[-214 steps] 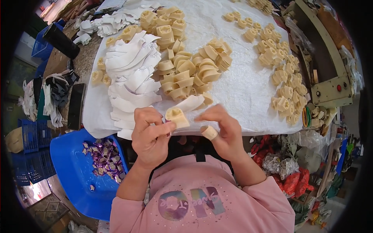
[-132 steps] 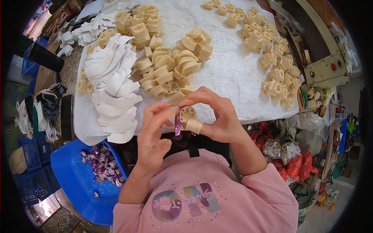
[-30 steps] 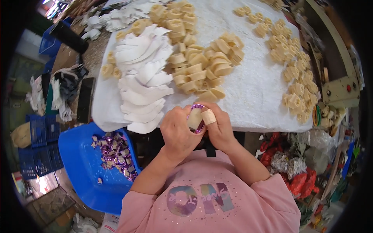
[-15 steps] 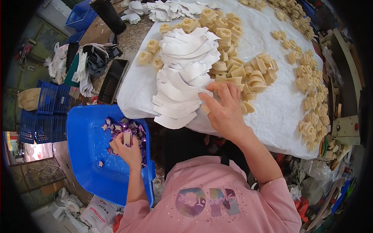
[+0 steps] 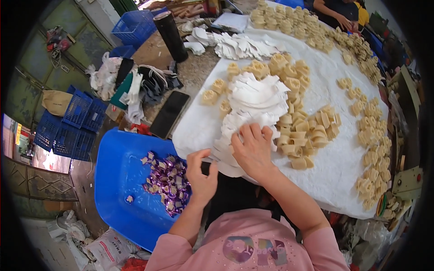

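Observation:
A fanned stack of white, curved, sheet-like pieces [image 5: 257, 101] lies on the cloth-covered table in front of me. My right hand [image 5: 254, 151] rests on its near part, fingers bent and slightly apart; I see no separate piece held in it. At the stack's near left edge is my left hand [image 5: 202, 176], thumb and fingers apart with a gap between them. Its fingertips are close to the white edge; whether they touch it is unclear. Below and left, a blue tub [image 5: 115, 180] holds many small pieces wrapped in shiny purple [image 5: 169, 180].
Beige curved blocks [image 5: 298, 135] are heaped right of the stack, with more rows [image 5: 373, 149] along the table's right side. A phone [image 5: 170, 114] and a black cylinder [image 5: 171, 36] stand or lie at the left. Another person's hand [image 5: 345, 22] shows at the far right.
My left hand has come out of the blue tub, leaving the purple-wrapped piece, and moved right to the stack's edge. My right hand has shifted onto the white pieces. The view has shifted.

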Demonstrator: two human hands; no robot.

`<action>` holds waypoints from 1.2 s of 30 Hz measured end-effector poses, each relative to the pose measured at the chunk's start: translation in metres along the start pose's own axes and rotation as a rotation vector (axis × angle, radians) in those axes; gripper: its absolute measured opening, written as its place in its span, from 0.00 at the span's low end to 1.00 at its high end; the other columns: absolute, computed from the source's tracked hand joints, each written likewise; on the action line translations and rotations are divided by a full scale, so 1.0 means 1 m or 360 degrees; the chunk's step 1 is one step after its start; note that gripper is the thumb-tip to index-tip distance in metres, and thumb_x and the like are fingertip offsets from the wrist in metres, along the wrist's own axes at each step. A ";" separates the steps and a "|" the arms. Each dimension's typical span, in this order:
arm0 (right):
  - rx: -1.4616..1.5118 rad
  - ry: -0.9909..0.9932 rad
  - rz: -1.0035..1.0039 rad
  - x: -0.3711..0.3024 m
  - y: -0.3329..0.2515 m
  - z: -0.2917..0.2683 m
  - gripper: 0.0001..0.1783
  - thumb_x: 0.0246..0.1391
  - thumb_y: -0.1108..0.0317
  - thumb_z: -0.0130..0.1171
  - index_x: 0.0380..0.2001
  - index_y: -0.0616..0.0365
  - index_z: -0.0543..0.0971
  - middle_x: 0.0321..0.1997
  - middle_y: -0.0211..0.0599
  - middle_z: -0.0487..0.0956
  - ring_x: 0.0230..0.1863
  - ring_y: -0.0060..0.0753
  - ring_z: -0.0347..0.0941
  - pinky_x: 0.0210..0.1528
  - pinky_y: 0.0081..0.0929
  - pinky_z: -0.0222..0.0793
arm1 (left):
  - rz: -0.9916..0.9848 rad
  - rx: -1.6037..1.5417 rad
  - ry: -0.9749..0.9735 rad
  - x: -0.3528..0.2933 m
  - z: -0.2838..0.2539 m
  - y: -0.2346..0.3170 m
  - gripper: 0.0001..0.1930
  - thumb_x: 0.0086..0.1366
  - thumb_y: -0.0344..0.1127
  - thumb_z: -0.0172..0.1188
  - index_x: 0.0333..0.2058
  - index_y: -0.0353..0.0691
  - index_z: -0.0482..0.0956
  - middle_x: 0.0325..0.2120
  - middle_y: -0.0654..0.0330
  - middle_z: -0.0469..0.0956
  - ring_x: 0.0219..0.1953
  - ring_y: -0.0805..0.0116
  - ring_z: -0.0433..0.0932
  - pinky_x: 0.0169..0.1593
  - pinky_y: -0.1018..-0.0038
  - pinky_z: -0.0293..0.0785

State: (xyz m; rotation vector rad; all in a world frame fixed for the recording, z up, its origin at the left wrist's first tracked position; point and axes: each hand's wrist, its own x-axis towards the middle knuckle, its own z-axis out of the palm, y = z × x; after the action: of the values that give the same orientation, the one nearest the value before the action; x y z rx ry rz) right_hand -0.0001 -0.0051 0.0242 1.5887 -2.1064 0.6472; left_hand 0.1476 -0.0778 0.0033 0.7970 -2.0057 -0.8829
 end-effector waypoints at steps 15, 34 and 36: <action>0.1102 0.0374 0.0480 -0.016 0.018 -0.038 0.12 0.44 0.81 0.57 0.36 0.62 0.73 0.37 0.44 0.75 0.37 0.48 0.69 0.39 0.36 0.65 | -0.0431 -0.1214 -0.0638 0.040 0.034 0.052 0.22 0.67 0.35 0.47 0.58 0.33 0.62 0.42 0.55 0.76 0.42 0.70 0.75 0.49 0.73 0.69; 0.1426 0.1329 0.1155 -0.092 0.064 -0.111 0.06 0.59 0.72 0.51 0.37 0.62 0.68 0.35 0.27 0.69 0.35 0.15 0.62 0.40 0.14 0.59 | 0.0665 0.0424 -0.0002 0.051 0.067 0.021 0.22 0.51 0.17 0.56 0.46 0.39 0.77 0.38 0.52 0.71 0.41 0.52 0.68 0.46 0.66 0.67; 0.1212 0.1180 0.1147 -0.095 0.062 -0.118 0.06 0.58 0.71 0.51 0.37 0.62 0.68 0.34 0.27 0.69 0.34 0.14 0.61 0.40 0.13 0.58 | 0.0758 0.0449 -0.0093 0.055 0.066 0.015 0.25 0.46 0.17 0.58 0.46 0.41 0.76 0.43 0.53 0.67 0.46 0.52 0.64 0.50 0.63 0.63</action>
State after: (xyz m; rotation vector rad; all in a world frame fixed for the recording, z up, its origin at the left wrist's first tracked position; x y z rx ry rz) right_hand -0.0292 0.1532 0.0564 0.5672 -1.8494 2.0812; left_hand 0.0616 -0.0917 0.0078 0.4086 -2.2676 -0.3579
